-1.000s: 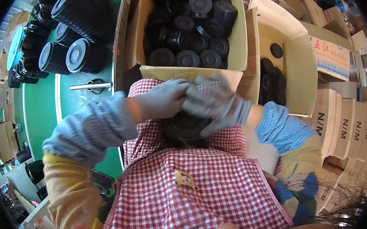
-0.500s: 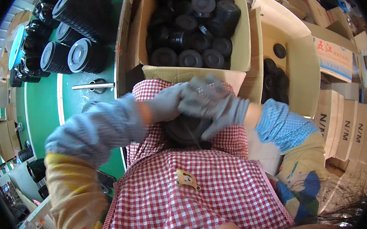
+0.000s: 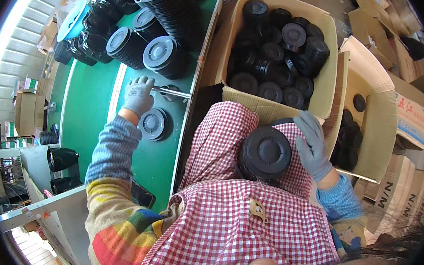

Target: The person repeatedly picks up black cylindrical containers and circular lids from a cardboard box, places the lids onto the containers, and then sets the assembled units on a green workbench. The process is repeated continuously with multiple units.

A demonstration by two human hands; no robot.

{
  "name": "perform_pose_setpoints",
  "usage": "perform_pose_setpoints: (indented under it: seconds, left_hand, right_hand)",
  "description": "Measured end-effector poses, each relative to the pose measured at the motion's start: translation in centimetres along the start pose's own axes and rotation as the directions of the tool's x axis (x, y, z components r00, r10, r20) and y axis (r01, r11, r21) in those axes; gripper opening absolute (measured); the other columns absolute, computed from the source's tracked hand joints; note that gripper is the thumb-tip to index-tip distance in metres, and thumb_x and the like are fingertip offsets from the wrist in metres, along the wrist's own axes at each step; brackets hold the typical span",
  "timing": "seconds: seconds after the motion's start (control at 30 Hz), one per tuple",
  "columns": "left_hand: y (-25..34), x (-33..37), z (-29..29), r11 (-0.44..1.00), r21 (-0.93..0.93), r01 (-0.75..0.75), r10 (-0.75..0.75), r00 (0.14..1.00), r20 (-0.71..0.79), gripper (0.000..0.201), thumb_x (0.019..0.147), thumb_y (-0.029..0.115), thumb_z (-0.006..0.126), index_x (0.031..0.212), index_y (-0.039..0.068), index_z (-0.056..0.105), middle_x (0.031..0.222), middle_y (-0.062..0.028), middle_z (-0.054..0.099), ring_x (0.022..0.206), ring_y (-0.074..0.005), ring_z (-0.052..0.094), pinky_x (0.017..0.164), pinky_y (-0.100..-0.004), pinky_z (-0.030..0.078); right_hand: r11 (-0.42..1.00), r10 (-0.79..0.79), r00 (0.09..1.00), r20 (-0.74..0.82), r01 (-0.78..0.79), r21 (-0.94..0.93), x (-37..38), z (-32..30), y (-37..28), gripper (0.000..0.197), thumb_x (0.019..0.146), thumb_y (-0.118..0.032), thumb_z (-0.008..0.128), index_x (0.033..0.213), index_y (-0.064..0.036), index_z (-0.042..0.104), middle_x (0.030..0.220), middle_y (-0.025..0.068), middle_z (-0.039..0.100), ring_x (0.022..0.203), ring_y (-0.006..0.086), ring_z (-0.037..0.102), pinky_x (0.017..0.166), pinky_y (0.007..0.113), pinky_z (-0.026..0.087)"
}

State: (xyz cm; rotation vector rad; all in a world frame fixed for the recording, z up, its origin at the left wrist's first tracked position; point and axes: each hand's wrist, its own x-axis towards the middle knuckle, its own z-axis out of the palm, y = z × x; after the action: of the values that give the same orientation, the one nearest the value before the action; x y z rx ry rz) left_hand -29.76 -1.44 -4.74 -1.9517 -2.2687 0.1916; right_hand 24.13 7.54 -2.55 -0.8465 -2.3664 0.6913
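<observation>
My left hand, in a grey glove, is over the green table with its fingers stretched and a little apart. It covers one end of a metal bar; whether it touches the bar I cannot tell. Just below it a round black lid-like piece lies on the table. On my lap, over the red checked apron, rests a thick black round plastic piece with a ringed top. My gloved right hand is open beside it, fingers spread upward, holding nothing.
Stacks of black round pieces stand on the green table, beside shiny black vessels. Ahead, a cardboard box holds many black round pieces. A second box to its right holds several. A dark phone-like object lies near my left elbow.
My hands have parted: the left has gone out over the green table, the right has moved off the black piece on my lap. The view has shifted toward the left.
</observation>
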Motion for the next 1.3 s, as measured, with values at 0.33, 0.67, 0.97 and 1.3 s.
perform_pose_setpoints:
  seconds: [0.33, 0.67, 0.97, 1.3]
  left_hand:
    - [7.9, -0.3, -14.3, 0.835, -0.526, -0.163, 0.275, 0.951, 0.141, 0.022, 0.089, 0.025, 0.069, 0.099, 0.006, 0.068, 0.084, -0.0187, 0.066, 0.077, -0.0371, 0.067, 0.069, -0.0453, 0.052]
    - [22.4, -1.3, -15.5, 0.641, -0.609, -0.467, 0.625, 0.778, 0.060, 0.027, 0.092, 0.033, 0.067, 0.104, 0.008, 0.065, 0.087, -0.0144, 0.067, 0.079, -0.0344, 0.069, 0.069, -0.0431, 0.054]
    - [25.3, -3.2, -16.1, 0.730, -0.557, -0.397, 0.544, 0.831, 0.121, 0.027, 0.096, 0.032, 0.063, 0.105, 0.006, 0.061, 0.080, -0.0155, 0.065, 0.073, -0.0338, 0.069, 0.063, -0.0435, 0.053]
    - [24.9, -1.2, -14.3, 0.570, -0.759, -0.314, 0.584, 0.804, 0.106, 0.028, 0.098, 0.029, 0.057, 0.091, 0.005, 0.068, 0.075, -0.0162, 0.066, 0.071, -0.0342, 0.068, 0.065, -0.0437, 0.053]
  right_hand:
    - [0.831, -0.436, 0.895, 0.092, 0.440, -0.341, 11.0, -2.2, -6.5, 0.065, 0.089, -0.058, 0.062, 0.137, -0.0139, 0.063, 0.133, 0.0145, 0.063, 0.124, 0.0351, 0.056, 0.111, 0.053, 0.036]
    - [0.985, -0.169, 0.884, 0.435, 0.162, 0.052, 5.9, -5.1, -2.9, 0.045, 0.082, -0.036, 0.075, 0.120, -0.0126, 0.074, 0.095, 0.0143, 0.074, 0.085, 0.0321, 0.071, 0.076, 0.042, 0.054]
    - [0.968, -0.195, 0.906, 0.375, 0.117, 0.220, 4.5, -3.6, -0.2, 0.038, 0.085, -0.029, 0.075, 0.119, -0.0124, 0.074, 0.090, 0.0144, 0.073, 0.079, 0.0329, 0.070, 0.069, 0.039, 0.054]
    - [0.971, -0.226, 0.711, 0.666, 0.219, 0.096, 5.9, -4.4, 0.2, 0.055, 0.095, -0.055, 0.058, 0.134, -0.0162, 0.066, 0.118, 0.0172, 0.068, 0.113, 0.0388, 0.062, 0.100, 0.050, 0.045]
